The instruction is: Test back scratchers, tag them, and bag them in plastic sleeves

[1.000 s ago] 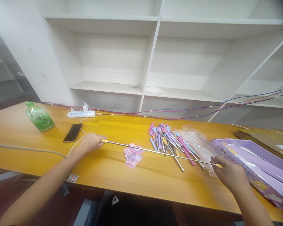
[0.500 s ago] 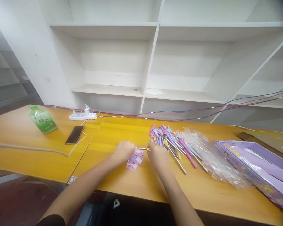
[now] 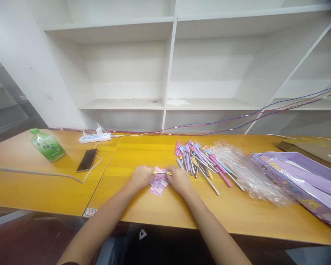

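Observation:
Between my two hands a short metal rod with yellow ends (image 3: 162,172) is held level above some pink printed packets (image 3: 158,184) on the table. My left hand (image 3: 143,176) is closed on its left end, and my right hand (image 3: 180,179) is closed on its right end. Just right of my right hand lies a pile of hand-shaped back scratchers (image 3: 198,160) with metal rods and pink, purple, blue and yellow parts. Both hands' fingertips are partly hidden.
Clear plastic wrap (image 3: 245,176) and a purple box (image 3: 306,184) lie on the right, with cardboard (image 3: 317,149) behind. Leftward are a phone (image 3: 87,160), a power strip (image 3: 95,137) and a green bottle (image 3: 47,146). Cables run along the white shelves (image 3: 121,104).
The camera view has shifted slightly. A light blue piece now shows beside my right hand at the pile's left edge. Both hands still hold the rod.

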The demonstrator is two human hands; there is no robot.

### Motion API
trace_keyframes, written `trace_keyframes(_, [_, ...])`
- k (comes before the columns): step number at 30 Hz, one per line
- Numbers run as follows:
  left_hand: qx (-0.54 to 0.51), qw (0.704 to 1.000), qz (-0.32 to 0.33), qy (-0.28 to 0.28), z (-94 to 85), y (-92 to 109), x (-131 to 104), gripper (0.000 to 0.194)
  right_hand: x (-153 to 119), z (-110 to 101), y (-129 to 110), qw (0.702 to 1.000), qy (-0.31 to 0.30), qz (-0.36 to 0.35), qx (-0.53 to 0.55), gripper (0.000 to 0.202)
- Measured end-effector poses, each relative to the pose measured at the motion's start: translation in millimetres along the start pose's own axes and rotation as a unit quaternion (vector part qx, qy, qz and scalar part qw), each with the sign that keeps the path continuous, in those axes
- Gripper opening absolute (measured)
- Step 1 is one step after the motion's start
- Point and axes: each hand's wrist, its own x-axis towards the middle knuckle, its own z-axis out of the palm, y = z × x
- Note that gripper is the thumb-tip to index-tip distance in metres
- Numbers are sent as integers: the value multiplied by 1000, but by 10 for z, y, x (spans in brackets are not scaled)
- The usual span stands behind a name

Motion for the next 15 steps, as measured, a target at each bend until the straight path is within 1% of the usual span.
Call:
trace_keyframes(3, [8, 1000, -1, -13, -67, 14, 10, 33, 10, -23, -32, 1000, -9, 2, -14, 16])
trace_keyframes(6, [25, 999, -5, -29, -150, 50, 10, 31, -10, -58, -127, 999, -19, -2, -31, 17])
trace_keyframes(8, [39, 998, -7, -38, -244, 17, -27, 28, -56, -139, -136, 999, -25, -11, -40, 17])
trace_keyframes(9, [46, 998, -8, -40, -310, -42, -64, 27, -93, -210, -86, 999, -26, -14, -45, 17])
trace_keyframes(10, [54, 998, -11, -40, -389, -139, -115, 27, -143, -304, 17, 998, -26, -16, -49, 17])
trace_keyframes(11, [62, 997, -14, -34, -479, -276, -180, 29, -206, -419, 180, 998, -22, -16, -55, 17])
trace_keyframes(12, [70, 997, -21, -27, -574, -449, -257, 31, -283, -550, 404, 998, -17, -10, -63, 17])
trace_keyframes(14, [91, 995, -41, -7, -754, -857, -438, 35, -473, -829, 1000, 996, 12, 10, -92, 21])
trace_keyframes(15, [117, 991, -55, 16, -825, -1060, -534, 36, -579, -958, 1337, 993, 27, 35, -110, 18])
